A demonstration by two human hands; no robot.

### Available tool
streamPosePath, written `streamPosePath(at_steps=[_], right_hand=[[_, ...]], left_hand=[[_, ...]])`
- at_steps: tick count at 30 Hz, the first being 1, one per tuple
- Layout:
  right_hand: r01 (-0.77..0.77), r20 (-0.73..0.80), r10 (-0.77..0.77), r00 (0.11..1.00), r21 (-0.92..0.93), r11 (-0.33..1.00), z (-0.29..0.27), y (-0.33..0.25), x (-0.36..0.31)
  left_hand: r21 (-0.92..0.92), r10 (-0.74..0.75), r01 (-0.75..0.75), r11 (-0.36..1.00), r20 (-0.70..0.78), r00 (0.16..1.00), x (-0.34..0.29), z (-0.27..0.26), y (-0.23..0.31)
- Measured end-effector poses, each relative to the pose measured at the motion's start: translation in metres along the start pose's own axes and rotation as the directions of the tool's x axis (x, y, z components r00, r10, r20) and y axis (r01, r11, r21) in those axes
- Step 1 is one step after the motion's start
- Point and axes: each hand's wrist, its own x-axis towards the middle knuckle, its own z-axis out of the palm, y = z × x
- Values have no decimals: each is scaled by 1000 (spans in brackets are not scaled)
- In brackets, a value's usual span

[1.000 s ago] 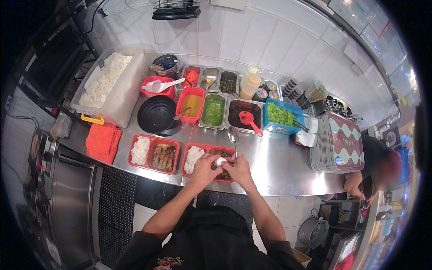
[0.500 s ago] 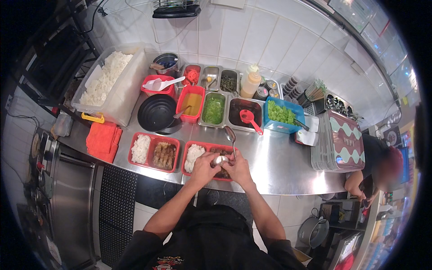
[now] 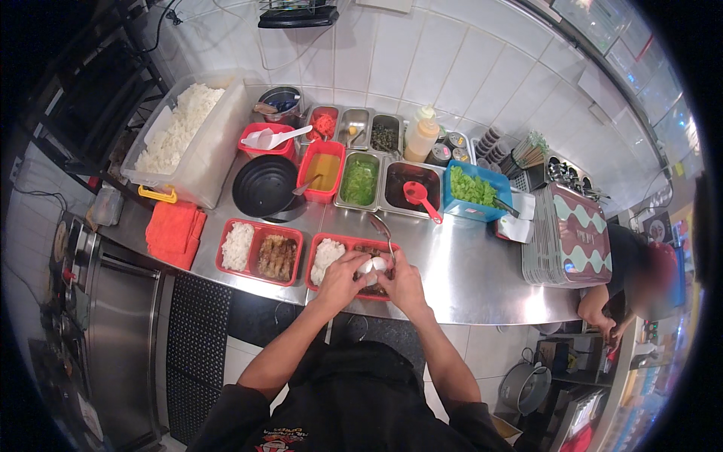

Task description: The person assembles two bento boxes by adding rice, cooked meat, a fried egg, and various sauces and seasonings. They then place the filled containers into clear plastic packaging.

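Observation:
Over the red tray at the counter's front edge, my two hands meet around a white egg, parted into two white pieces. My left hand grips the piece on its side with fingers closed. In my right hand are the other piece and a metal spoon, whose bowl points away from me. White rice fills the tray's left side; dark sauced food shows partly on the right, mostly behind my hands. Left of it stands a second red tray with rice and browned meat.
Behind the trays stand a black bowl, a red tub of yellow liquid, metal pans of greens and dark sauce, and a blue lettuce bin. Stacked trays stand right, a rice tub left. Another person works far right.
The white egg, whole-looking before, has come apart into two pieces between my hands. The spoon has tilted slightly to the left.

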Motion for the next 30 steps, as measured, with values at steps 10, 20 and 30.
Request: streamPosePath(at_steps=[10,20,30], right_hand=[[-28,-72,23,997,-70,997,-34,-44,-10],[42,-114,-40,993,16,999,-29,-30,-17],[-337,158,366,917,796,503,-14,14,-32]], left_hand=[[21,99,-99,995,33,995,9,-44,40],[148,176,-199,969,155,972,14,-43,38],[-201,-117,108,974,-35,992,-3,-29,32]])
